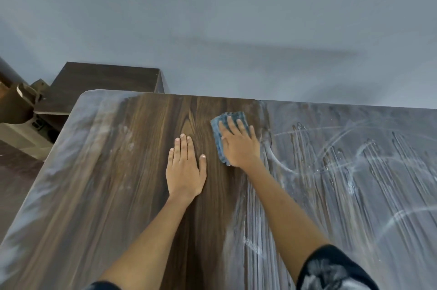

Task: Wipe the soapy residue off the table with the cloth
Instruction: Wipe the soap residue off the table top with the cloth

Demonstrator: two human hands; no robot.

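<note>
Head view shows my right hand (238, 145) pressing a blue cloth (221, 133) flat against the desk (132, 171) just above the middle of the frame, fingers (230, 124) straight and slightly spread over it, not curled round it. My left hand (185, 171) rests palm down beside it on bare wood, fingers together and straight, holding nothing.

The cloth sits at the border between a wiped brown band in the centre and the soapy residue (354, 171), which covers the whole right side of the frame in white streaks and swirls. A paler haze also runs along the left edge of the desk.

What I judge could go wrong: with only flat pressure on it, the cloth may bunch or slip out from under the palm on a fast stroke. A cloth already loaded with soap would smear the film back over the clean band rather than lift it. The left haze is faint and easy to skip. My right forearm crosses the streaked area and could drag through it.

Most of the cloth is hidden under the hand, so I cannot tell how it is folded or how wet it is. The desk's right side and near edge are cut off. Objects at the upper left, beside a dark cabinet (104, 79), are too blurred to name.
</note>
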